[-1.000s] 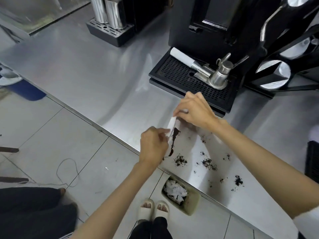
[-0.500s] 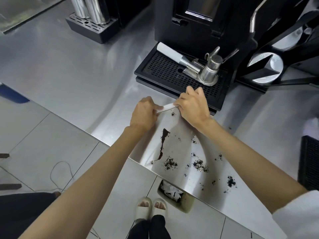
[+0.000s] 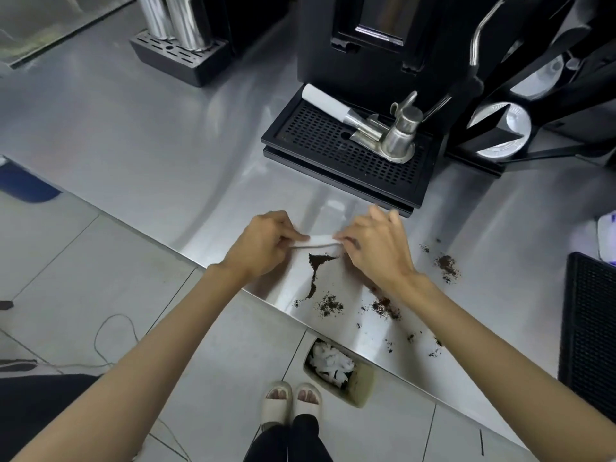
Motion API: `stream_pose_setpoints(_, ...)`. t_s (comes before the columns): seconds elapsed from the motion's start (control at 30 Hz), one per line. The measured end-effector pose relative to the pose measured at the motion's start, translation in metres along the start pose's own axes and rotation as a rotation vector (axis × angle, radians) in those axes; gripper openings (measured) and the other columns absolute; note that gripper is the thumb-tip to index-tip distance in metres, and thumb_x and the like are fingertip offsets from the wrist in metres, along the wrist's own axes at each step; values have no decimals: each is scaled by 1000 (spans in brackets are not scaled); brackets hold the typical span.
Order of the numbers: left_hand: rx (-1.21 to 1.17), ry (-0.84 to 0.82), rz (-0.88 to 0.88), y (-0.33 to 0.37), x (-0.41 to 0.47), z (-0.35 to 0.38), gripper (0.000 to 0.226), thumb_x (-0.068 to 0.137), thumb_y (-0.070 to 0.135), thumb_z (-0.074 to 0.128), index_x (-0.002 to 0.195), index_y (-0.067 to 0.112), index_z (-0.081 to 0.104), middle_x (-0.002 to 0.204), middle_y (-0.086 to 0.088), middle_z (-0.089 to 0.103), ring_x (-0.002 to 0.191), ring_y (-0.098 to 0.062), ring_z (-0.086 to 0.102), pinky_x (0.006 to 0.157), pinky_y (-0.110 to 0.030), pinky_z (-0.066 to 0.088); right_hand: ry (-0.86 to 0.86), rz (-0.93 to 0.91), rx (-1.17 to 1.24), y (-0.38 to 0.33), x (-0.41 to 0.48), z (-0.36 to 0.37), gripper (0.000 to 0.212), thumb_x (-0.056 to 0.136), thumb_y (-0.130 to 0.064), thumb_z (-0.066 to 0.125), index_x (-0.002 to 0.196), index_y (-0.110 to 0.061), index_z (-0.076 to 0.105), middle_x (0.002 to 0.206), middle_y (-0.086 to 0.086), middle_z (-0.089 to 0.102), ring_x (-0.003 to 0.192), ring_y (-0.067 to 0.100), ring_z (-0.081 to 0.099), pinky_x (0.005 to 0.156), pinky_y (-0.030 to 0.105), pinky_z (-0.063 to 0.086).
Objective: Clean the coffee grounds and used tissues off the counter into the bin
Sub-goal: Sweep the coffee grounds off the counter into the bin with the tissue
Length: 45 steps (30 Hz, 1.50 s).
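White tissue (image 3: 315, 243), folded to a strip, stretched between left hand (image 3: 263, 248) and right hand (image 3: 375, 253), fingers of each pinched shut on one end, set low on the steel worktop (image 3: 166, 155) just behind the dark coffee grounds (image 3: 316, 261). Step in hand, by my reckoning: sweeping; next move calls for dragging the strip toward the near edge, over the bin (image 3: 361, 385) on the floor below. Both forearms extended, wrists low.
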<state>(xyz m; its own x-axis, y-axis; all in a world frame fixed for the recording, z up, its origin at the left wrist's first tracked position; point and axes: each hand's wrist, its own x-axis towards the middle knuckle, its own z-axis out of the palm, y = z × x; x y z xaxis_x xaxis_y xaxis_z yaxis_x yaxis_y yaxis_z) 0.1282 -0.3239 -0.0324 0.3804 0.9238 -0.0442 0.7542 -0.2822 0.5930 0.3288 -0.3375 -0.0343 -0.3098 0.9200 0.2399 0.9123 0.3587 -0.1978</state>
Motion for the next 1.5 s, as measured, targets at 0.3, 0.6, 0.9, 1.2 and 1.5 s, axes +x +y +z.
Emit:
stream_pose_setpoints(0.3,1,71,-99,-2,-8,8,28,83,-3,57,102,10,71,95,-18,64,88,-34,61,82,-36,49,-31,24,20,-10,27,19,15,85,-15,62,90,-19,75,79,2,72,86,26,52,71,28,17)
stream_pose_setpoints(0.6,-63,-44,-29,18,-43,18,31,84,-4,54,102,13,71,94,-11,64,89,-26,63,82,-27,48,-55,61,72,-7,-41,4,12,78,-16,71,87,-22,76,67,-4,67,75,19,46,74,27,23)
stream_pose_setpoints(0.9,-126,97,-353,8,-71,1,29,77,1,64,100,16,72,91,-9,69,83,-22,64,80,-13,42,-208,-52,141,-44,17,6,16,88,-24,61,98,-22,73,93,-1,71,92,19,45,80,31,27)
stream_pose_setpoints(1.2,-213,207,-526,41,-91,35,26,80,6,62,102,16,72,88,-7,76,75,-16,65,66,-6,35,-247,-109,232,-29,3,8,15,87,-21,62,94,-20,74,85,0,68,82,9,31,86,35,36)
stream_pose_setpoints(1.5,-222,255,-597,93,-83,67,28,82,5,58,105,16,70,90,-6,75,84,-20,67,70,-14,40,-264,-226,219,11,-12,-4,13,84,-17,64,90,-19,75,80,-1,68,86,19,48,79,29,35)
